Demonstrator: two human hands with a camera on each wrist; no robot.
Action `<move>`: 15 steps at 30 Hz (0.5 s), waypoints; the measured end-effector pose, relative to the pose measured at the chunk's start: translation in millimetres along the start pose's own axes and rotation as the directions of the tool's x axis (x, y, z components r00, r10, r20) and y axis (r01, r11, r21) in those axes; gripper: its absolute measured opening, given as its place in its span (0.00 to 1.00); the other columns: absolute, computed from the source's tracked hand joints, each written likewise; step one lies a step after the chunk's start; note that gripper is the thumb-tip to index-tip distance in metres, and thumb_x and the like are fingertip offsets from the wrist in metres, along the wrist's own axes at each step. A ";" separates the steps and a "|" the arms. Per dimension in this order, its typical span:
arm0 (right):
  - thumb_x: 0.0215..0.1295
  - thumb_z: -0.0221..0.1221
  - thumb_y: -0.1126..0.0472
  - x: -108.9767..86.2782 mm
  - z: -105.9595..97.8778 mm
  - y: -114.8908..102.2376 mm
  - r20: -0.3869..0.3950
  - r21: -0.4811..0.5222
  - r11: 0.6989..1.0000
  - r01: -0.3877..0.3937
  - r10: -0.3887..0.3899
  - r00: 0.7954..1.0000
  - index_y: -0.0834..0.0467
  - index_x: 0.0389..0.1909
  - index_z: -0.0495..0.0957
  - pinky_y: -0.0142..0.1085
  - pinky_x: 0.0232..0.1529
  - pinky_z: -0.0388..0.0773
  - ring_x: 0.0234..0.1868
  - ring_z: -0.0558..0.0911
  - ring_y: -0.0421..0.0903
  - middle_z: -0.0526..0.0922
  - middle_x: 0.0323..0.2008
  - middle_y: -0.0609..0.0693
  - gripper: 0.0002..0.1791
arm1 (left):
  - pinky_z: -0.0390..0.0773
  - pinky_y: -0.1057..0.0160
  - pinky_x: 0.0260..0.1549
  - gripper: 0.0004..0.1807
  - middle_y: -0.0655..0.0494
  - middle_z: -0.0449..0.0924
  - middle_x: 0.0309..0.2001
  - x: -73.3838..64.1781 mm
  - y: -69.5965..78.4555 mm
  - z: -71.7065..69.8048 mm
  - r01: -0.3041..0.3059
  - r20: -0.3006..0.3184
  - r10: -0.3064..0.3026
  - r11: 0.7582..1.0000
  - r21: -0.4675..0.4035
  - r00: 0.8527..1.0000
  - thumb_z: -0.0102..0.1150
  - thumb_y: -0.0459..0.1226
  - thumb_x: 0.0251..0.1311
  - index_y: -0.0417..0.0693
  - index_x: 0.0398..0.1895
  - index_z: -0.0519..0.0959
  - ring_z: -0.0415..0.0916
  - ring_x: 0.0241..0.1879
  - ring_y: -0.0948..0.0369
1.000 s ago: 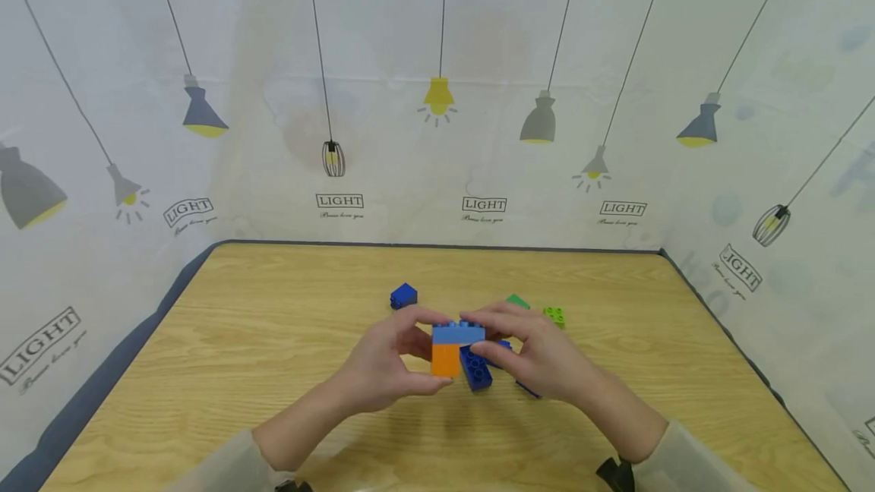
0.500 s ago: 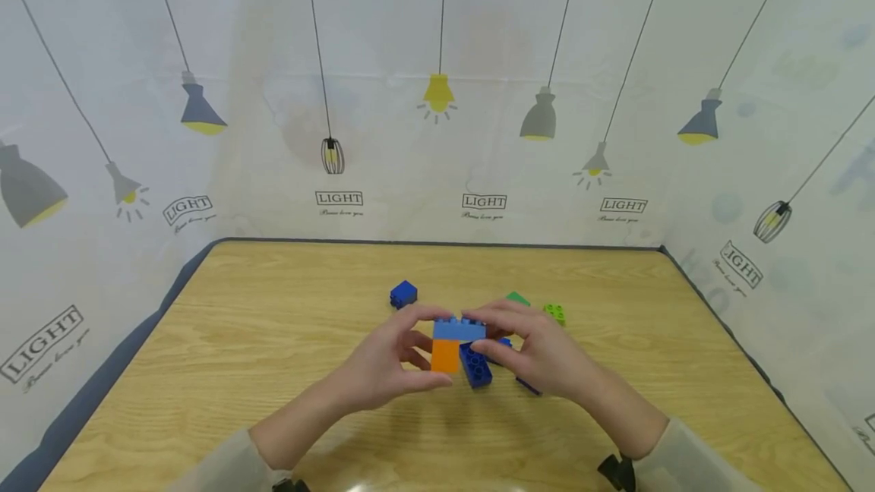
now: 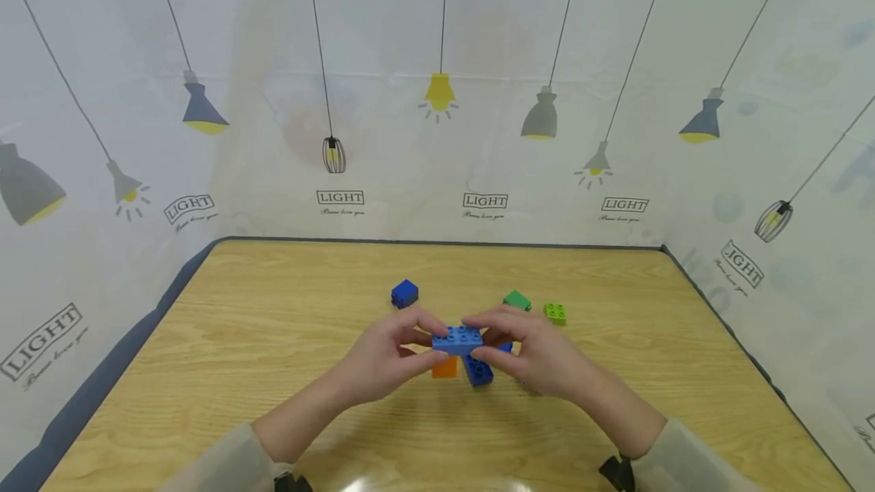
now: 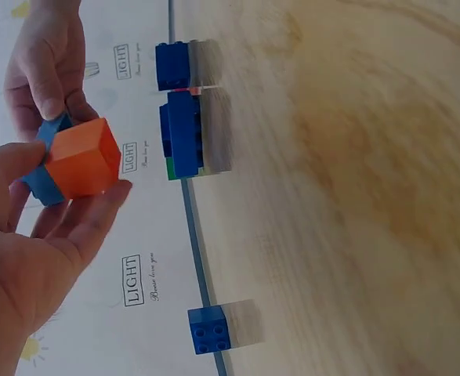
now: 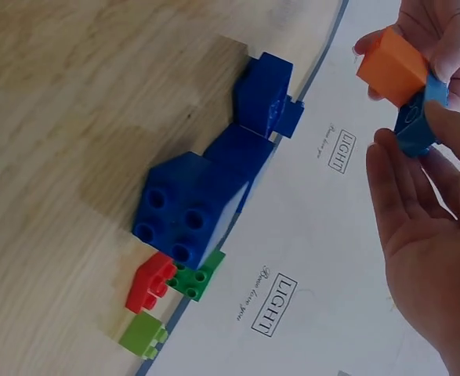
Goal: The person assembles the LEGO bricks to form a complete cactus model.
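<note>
A light blue building brick [image 3: 456,341] with studs on top sits joined over one end of an orange brick [image 3: 444,367]. My left hand [image 3: 377,361] pinches the left end of the light blue brick between thumb and fingers, and in the left wrist view its fingertips reach along the orange brick [image 4: 85,160]. At the opposite end, my right hand [image 3: 543,355] pinches the same light blue brick. Both hands hold the pair above the wooden table [image 3: 287,310]. In the right wrist view, the underside of the light blue brick [image 5: 411,129] shows beside the orange one.
A dark blue brick [image 3: 405,293] lies farther back, left of centre. More dark blue bricks [image 3: 478,370] lie behind the hands, partly covered by them. Toward the right are a green brick [image 3: 517,300] and a lime brick [image 3: 555,313]; a red brick [image 5: 150,282] appears in the right wrist view.
The joined bricks have tipped so the studs face the head camera more. My left thumb has moved from under the orange brick up to the light blue one. The right hand keeps its pinch.
</note>
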State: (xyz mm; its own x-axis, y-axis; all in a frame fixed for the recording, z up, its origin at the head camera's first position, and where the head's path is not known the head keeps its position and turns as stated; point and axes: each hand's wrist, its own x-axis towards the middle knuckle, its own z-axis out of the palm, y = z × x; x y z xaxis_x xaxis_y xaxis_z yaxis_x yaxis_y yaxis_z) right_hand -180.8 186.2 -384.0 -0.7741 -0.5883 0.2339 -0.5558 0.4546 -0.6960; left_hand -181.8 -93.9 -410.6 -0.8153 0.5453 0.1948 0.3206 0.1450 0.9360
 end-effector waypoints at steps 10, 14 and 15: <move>0.73 0.73 0.55 1.0 12.8 13.9 0.109 -0.149 0.981 -0.122 0.139 0.984 0.48 0.62 0.87 0.38 0.47 0.87 0.47 0.84 0.45 0.87 0.52 0.43 0.19 | 0.90 0.57 0.54 0.05 0.48 0.88 0.57 4.6 -15.4 1.1 0.147 0.039 -0.151 0.985 0.092 0.988 0.73 0.31 0.70 0.45 0.46 0.88 0.89 0.59 0.49; 0.73 0.73 0.54 3.9 17.6 17.2 0.152 -0.159 0.976 -0.152 0.176 0.973 0.49 0.62 0.87 0.46 0.53 0.88 0.49 0.84 0.47 0.87 0.54 0.43 0.19 | 0.86 0.47 0.62 0.05 0.53 0.90 0.53 5.4 -21.1 1.0 0.192 0.047 -0.200 0.972 0.132 0.979 0.74 0.31 0.69 0.47 0.44 0.88 0.88 0.60 0.51; 0.74 0.72 0.54 4.2 18.7 18.1 0.158 -0.160 0.975 -0.153 0.179 0.971 0.49 0.62 0.87 0.46 0.53 0.88 0.49 0.84 0.47 0.87 0.54 0.43 0.19 | 0.86 0.46 0.62 0.05 0.54 0.90 0.53 5.4 -21.8 1.2 0.206 0.047 -0.213 0.969 0.133 0.976 0.74 0.31 0.69 0.48 0.44 0.88 0.87 0.61 0.51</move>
State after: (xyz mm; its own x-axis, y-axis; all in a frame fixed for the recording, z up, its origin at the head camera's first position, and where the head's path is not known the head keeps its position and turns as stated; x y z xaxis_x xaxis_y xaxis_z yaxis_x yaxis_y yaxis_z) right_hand -188.5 179.4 -408.3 -0.8031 -0.5958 -0.0043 -0.4720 0.6406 -0.6057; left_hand -192.5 -93.1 -430.3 -0.8414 0.5399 -0.0235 0.2074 0.3628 0.9085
